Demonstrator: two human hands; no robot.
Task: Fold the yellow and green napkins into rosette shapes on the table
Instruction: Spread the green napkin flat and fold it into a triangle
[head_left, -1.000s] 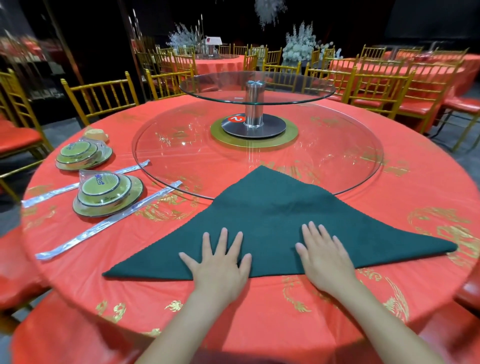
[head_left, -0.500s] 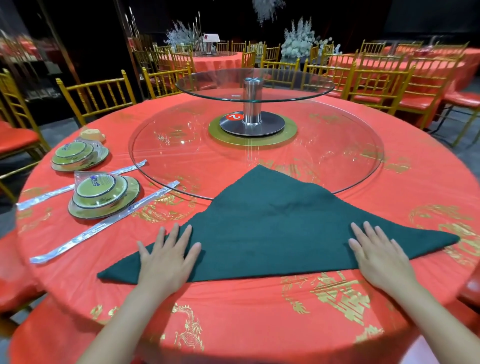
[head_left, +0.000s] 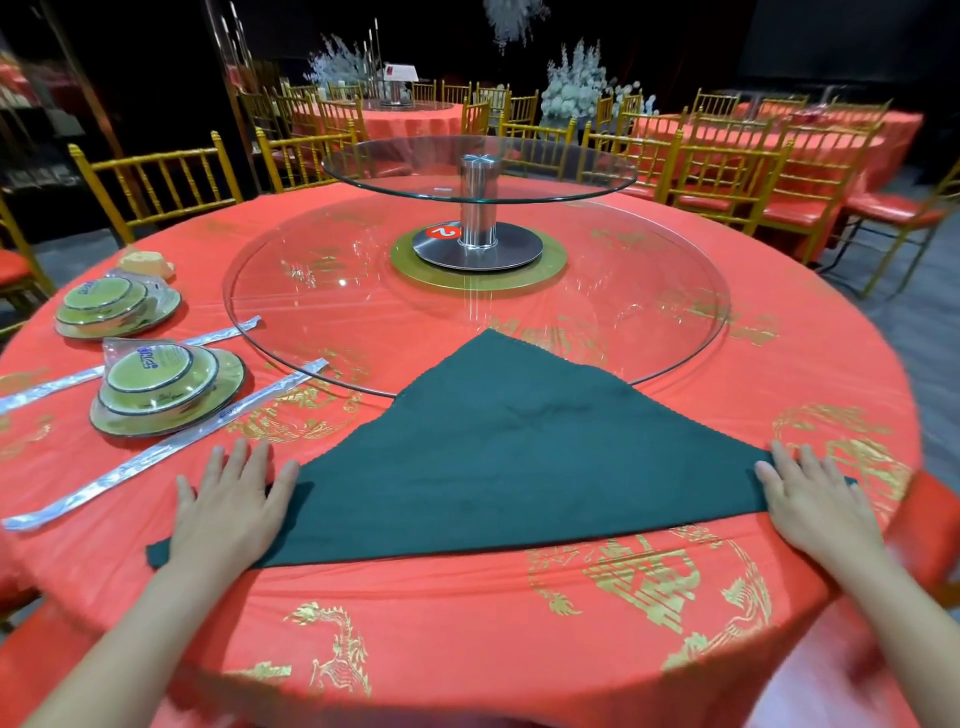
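A dark green napkin lies flat as a wide triangle on the red tablecloth, its apex resting on the edge of the glass turntable. My left hand presses flat on the napkin's left corner, fingers spread. At the far right corner my right hand lies flat as well, palm down. Neither hand grips the cloth. No yellow napkin is in view.
Two wrapped sets of green dishes and long wrapped chopstick packets lie at the left. A large glass turntable with a raised glass tier fills the table's middle. Gold chairs ring the table.
Both hands have slid outward along the napkin's near edge, from its middle to its left and right corners. The napkin stays flat.
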